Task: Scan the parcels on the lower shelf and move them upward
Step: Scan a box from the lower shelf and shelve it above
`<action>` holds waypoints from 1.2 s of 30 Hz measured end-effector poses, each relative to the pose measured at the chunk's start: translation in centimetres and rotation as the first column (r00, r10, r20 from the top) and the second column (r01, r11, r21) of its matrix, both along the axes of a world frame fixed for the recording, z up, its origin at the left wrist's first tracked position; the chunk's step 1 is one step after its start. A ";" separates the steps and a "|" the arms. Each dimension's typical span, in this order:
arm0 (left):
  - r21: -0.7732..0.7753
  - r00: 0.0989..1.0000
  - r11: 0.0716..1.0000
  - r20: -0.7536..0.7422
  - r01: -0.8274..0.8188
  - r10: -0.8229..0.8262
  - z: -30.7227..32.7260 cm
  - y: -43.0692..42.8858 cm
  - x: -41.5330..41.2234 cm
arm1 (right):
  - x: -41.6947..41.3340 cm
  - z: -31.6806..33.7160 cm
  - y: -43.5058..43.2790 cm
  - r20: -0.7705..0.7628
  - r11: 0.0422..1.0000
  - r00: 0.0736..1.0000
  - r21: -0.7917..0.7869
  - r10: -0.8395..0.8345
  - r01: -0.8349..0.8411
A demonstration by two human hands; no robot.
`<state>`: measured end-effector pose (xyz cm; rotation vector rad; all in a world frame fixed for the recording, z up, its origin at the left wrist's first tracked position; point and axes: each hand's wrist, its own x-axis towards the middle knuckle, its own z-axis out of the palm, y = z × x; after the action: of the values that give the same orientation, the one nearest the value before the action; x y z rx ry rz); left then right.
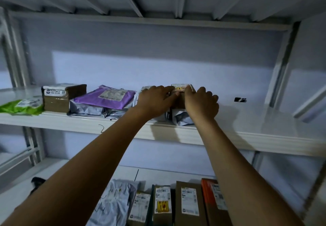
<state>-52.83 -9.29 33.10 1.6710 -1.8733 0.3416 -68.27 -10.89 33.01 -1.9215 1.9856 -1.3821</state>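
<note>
A small brown cardboard parcel with a yellowish label on top sits on grey mailer bags on the upper shelf. My left hand grips its left side and my right hand grips its right side, fingers curled over the top edge. Both arms reach up from below. On the lower shelf stand several labelled brown boxes, one orange-edged box and a pale grey mailer bag.
Left of my hands on the upper shelf lie a purple mailer on grey bags, a brown box and a green bag. A small dark object lies at the right. White uprights frame both sides.
</note>
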 end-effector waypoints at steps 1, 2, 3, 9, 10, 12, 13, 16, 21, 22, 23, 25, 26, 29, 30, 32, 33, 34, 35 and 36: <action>-0.008 1.000 1.000 0.028 -0.007 0.007 0.0 0.0 0.0 | 0.2 -0.1 0.0 -0.062 0.998 0.998 -0.063 -0.004 0.000; -0.019 0.999 1.000 0.045 -0.013 0.014 0.0 -0.1 -0.1 | 0.3 -0.2 -0.2 -0.111 0.992 0.994 -0.122 0.011 -0.024; -0.029 0.998 0.999 0.053 -0.017 0.019 0.0 -0.1 -0.2 | 0.4 -0.2 -0.5 -0.127 0.986 0.990 -0.151 0.054 -0.073; -0.053 0.996 0.998 0.078 -0.035 0.039 -0.3 0.0 -0.3 | 0.8 -0.7 -1.1 0.044 0.961 0.973 -0.170 0.227 -0.216; -0.063 0.996 0.997 0.081 -0.036 0.041 -0.5 -0.1 -0.3 | 0.8 -0.9 -1.0 0.043 0.963 0.974 -0.163 0.224 -0.215; -0.075 0.996 0.997 0.080 -0.033 0.039 -0.7 -0.3 -0.2 | 0.7 -1.3 -0.8 0.022 0.976 0.983 -0.119 0.184 -0.180; -0.073 0.996 0.997 0.079 -0.033 0.039 -0.7 -0.3 -0.1 | 0.5 -1.5 -0.8 0.006 0.985 0.991 -0.109 0.136 -0.135; -0.070 0.995 0.997 0.096 -0.030 0.037 -0.9 -0.4 0.1 | -0.2 -2.5 -1.1 0.087 0.991 0.996 -0.131 -0.011 0.022; -0.076 0.996 0.997 0.088 -0.011 0.018 -0.7 -0.5 0.3 | -0.7 -3.5 -1.6 0.204 0.990 0.977 -0.136 0.055 -0.028; -0.080 0.997 0.997 0.082 -0.006 0.013 -0.8 -0.5 0.2 | -0.6 -3.6 -1.4 0.155 0.987 0.987 -0.157 0.050 -0.026; -0.083 0.997 0.997 0.079 -0.001 0.007 -0.9 -0.6 0.1 | -0.6 -3.7 -1.3 0.106 0.984 0.993 -0.176 0.042 -0.023; -0.091 0.997 0.996 0.077 0.007 0.000 -0.6 -0.6 0.0 | -0.6 -3.7 -1.4 0.048 0.977 0.999 -0.211 0.026 -0.015; -0.098 0.997 0.995 0.077 0.012 -0.005 -0.2 -0.5 -0.1 | -0.8 -3.4 -1.5 0.038 0.974 0.999 -0.226 0.022 -0.013; -0.094 0.996 0.995 0.090 0.012 -0.003 -0.1 -0.1 -0.1 | -0.7 -3.1 -1.2 -0.004 0.971 1.000 -0.241 0.013 -0.014; -0.085 0.996 0.996 0.094 0.006 0.002 -0.4 0.1 0.0 | -0.4 -3.6 -0.9 -0.048 0.973 0.999 -0.232 -0.002 -0.009; -0.077 0.995 0.997 0.100 -0.004 0.012 -1.2 0.1 0.3 | -0.1 -4.7 -0.7 -0.106 0.971 0.994 -0.239 -0.005 -0.020; -0.066 0.994 0.998 0.105 -0.008 0.014 -1.2 0.2 0.4 | 0.0 -4.9 -0.7 -0.111 0.967 0.994 -0.252 0.006 -0.034; -0.062 0.994 0.998 0.109 -0.009 0.016 -0.6 0.1 0.5 | 0.0 -4.6 -0.8 -0.109 0.963 0.994 -0.266 0.014 -0.042; -0.063 0.994 0.998 0.109 -0.008 0.015 0.0 -0.1 0.6 | 0.1 -4.1 -1.0 -0.105 0.959 0.994 -0.280 0.013 -0.042; -0.069 0.994 0.998 0.108 -0.003 0.010 0.6 -0.2 0.7 | 0.1 -3.5 -1.2 -0.104 0.957 0.995 -0.287 0.002 -0.032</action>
<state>-52.15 -9.52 33.66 1.6421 -1.9125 0.5032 -68.12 -12.08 29.54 -2.1623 1.8914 -1.6836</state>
